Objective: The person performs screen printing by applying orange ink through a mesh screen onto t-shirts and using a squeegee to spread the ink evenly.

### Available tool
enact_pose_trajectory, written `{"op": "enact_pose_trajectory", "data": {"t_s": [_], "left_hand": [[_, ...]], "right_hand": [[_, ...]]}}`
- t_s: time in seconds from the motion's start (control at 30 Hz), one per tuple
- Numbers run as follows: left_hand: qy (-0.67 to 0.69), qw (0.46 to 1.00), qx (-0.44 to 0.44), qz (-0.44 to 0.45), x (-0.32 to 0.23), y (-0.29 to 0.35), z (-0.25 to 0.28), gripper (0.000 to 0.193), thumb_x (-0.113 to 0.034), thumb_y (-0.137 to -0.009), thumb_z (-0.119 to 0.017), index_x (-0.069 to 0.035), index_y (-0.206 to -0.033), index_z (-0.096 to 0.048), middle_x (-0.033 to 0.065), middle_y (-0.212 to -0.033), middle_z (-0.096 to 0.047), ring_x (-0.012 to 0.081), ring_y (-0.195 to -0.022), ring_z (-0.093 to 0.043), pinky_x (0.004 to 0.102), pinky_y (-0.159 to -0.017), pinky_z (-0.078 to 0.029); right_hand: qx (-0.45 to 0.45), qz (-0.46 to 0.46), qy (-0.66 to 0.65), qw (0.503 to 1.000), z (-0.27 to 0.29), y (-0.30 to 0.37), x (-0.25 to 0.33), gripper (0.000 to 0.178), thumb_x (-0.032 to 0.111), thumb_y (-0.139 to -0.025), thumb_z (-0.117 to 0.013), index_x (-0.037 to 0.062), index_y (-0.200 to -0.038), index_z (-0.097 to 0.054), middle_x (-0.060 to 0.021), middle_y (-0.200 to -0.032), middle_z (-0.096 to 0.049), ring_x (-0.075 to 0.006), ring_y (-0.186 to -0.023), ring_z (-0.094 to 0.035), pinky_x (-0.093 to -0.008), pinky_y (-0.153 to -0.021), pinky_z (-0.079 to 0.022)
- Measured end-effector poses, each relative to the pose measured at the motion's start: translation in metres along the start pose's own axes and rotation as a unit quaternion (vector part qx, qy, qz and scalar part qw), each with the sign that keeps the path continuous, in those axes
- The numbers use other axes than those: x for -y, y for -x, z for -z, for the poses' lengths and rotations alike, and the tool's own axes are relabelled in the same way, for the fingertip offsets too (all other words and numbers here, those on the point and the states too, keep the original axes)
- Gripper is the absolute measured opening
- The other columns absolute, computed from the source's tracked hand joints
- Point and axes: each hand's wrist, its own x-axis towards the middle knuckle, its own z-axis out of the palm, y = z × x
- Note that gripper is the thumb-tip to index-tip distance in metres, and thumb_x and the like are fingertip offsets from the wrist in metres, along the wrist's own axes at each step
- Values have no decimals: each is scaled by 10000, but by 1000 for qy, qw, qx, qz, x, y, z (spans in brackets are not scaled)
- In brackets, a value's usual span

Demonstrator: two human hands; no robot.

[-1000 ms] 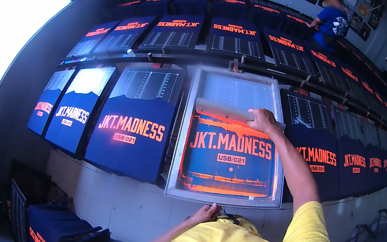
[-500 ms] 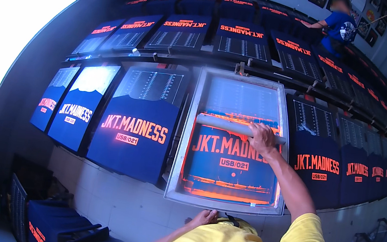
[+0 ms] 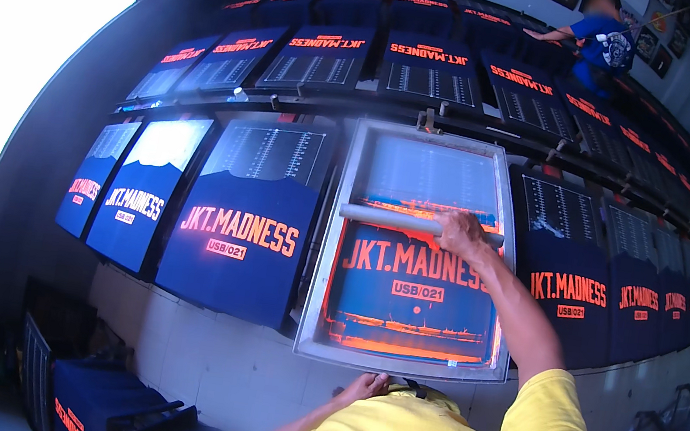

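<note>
My right hand (image 3: pixel 460 233) is wrapped over the right half of a long grey squeegee (image 3: pixel 389 218), which lies across a screen-printing frame (image 3: pixel 330 240). Orange ink (image 3: pixel 410 350) streaks the mesh above and below the lettering, and a dark blue shirt shows through. Just at the near edge of the frame, my left hand (image 3: pixel 365 385) is closed with its fingers curled; what they hold, if anything, is hidden. Left of the frame, a dark blue shirt (image 3: pixel 234 281) with orange lettering lies flat on a board.
More printed shirts on boards stretch left and right, such as the shirt (image 3: pixel 561 321) beside the frame. Behind a dark rail (image 3: pixel 290 102) run further rows. Another person (image 3: pixel 605 45) in blue stands at the far right. Dark shirts (image 3: pixel 103 402) hang at the lower left.
The squeegee has shifted slightly left with my right hand on it. The frame and my left hand stay about where they were. The person at the back has an arm stretched out farther left.
</note>
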Motion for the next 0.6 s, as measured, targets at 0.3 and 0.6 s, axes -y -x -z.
{"op": "enact_pose_trajectory", "data": {"t_s": [0.3, 0.6], "left_hand": [[56, 998, -22, -15, -17, 6, -8, 570, -508, -1065, -388, -49, -761, -536, -18, -678, -478, 111, -659, -409, 305, -603, -382], [47, 999, -9, 14, -24, 11, -2, 560, -533, -1050, -415, -57, -792, -559, -29, -705, -485, 103, -685, -417, 312, -621, -391]], "right_hand": [[-60, 90, 5, 994, -10, 103, 55, 160, 139, -705, -757, 79, -829, -675, -95, -769, -679, -287, -760, -676, -418, -698, -550], [-61, 52, 10, 997, 7, 146, 61, 140, 184, -747, -738, 112, -837, -659, -76, -754, -661, -273, -758, -669, -426, -693, -521]]}}
